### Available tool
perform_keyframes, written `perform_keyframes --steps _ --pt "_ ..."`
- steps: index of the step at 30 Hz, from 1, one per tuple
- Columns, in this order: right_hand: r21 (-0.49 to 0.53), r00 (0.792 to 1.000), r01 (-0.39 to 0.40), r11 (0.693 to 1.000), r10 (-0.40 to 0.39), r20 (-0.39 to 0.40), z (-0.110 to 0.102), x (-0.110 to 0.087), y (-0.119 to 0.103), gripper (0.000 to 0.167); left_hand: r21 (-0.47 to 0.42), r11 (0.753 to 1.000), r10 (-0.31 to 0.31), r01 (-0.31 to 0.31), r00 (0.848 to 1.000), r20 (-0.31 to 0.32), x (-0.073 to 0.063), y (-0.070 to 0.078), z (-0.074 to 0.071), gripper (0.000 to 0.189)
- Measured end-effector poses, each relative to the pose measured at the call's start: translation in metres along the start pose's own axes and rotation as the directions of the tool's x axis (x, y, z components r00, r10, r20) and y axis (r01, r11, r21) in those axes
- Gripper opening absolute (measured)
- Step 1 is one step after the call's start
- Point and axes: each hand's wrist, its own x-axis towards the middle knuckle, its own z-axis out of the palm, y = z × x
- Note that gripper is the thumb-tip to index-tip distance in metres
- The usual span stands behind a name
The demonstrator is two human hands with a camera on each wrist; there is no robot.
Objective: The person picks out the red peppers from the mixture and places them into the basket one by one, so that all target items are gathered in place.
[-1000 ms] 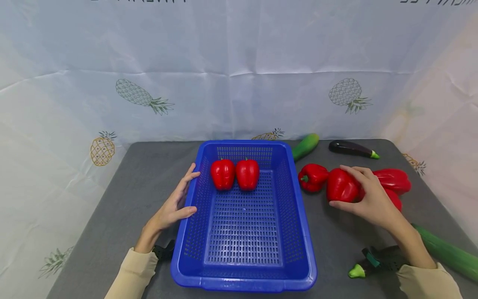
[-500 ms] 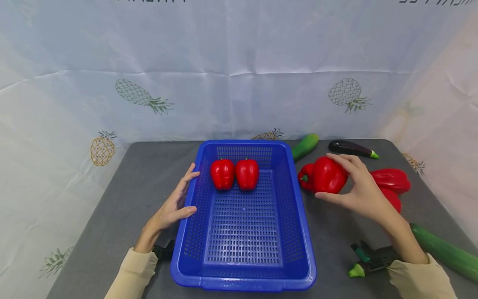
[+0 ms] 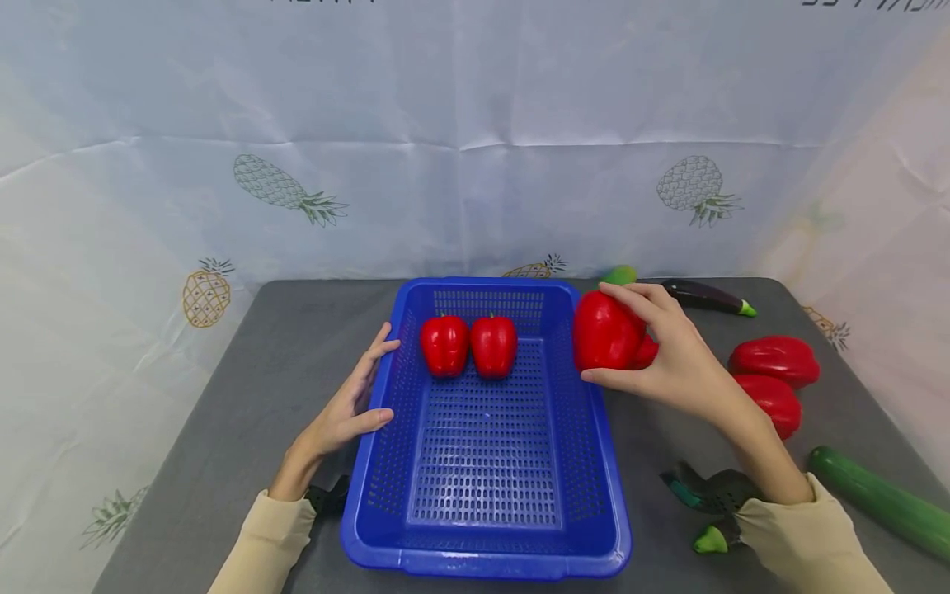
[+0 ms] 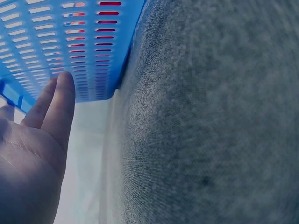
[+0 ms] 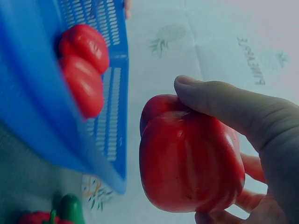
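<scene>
My right hand point(image 3: 679, 359) grips a red bell pepper point(image 3: 604, 332) between thumb and fingers, raised over the right rim of the blue plastic basket point(image 3: 486, 470). In the right wrist view the held pepper point(image 5: 187, 161) fills the middle, thumb on top and fingers beneath. My left hand point(image 3: 343, 417) rests on the basket's left side with straight fingers; the left wrist view shows fingertips point(image 4: 65, 81) against the slotted outer wall. Inside, at the far end, a red pepper point(image 3: 444, 346) stands beside another red pepper point(image 3: 494, 346).
Right of the basket, another red pepper point(image 3: 647, 353) is partly hidden by the held one. A green vegetable point(image 3: 619, 275) and an eggplant point(image 3: 705, 297) lie behind. Further right are two red peppers point(image 3: 775, 360) and a long cucumber point(image 3: 879, 499). A green-stemmed vegetable point(image 3: 711, 539) sits near my right sleeve.
My right hand has lifted the red bell pepper from the group on the right and carried it left to the basket's right rim. My left hand has stayed in place.
</scene>
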Motion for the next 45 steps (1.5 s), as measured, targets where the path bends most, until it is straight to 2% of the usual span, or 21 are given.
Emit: perform_keyframes --steps 18,25,31,38,45 --pt "0.077 0.989 0.001 0.997 -0.013 0.15 0.037 0.038 -0.049 0.092 0.014 1.0 0.013 -0.013 1.0 -0.004 0.001 -0.002 -0.001 0.082" --pt "0.102 0.98 0.039 0.994 -0.057 0.19 0.058 0.052 -0.067 0.092 0.006 0.999 0.044 -0.044 0.999 -0.011 0.001 -0.002 0.0 0.081" --pt "0.104 0.972 0.045 0.994 -0.067 0.227 0.076 0.061 -0.076 0.091 0.017 0.998 0.058 -0.057 0.998 -0.028 0.002 -0.001 0.001 0.08" --pt "0.073 0.956 0.039 0.997 -0.058 0.289 0.096 0.068 -0.083 0.089 0.061 0.998 0.016 -0.014 0.999 -0.032 0.001 0.002 0.003 0.081" --pt "0.034 0.938 0.007 0.999 -0.019 0.345 0.118 0.066 -0.085 0.09 0.073 0.997 0.013 -0.011 1.0 -0.028 0.002 0.003 0.004 0.081"
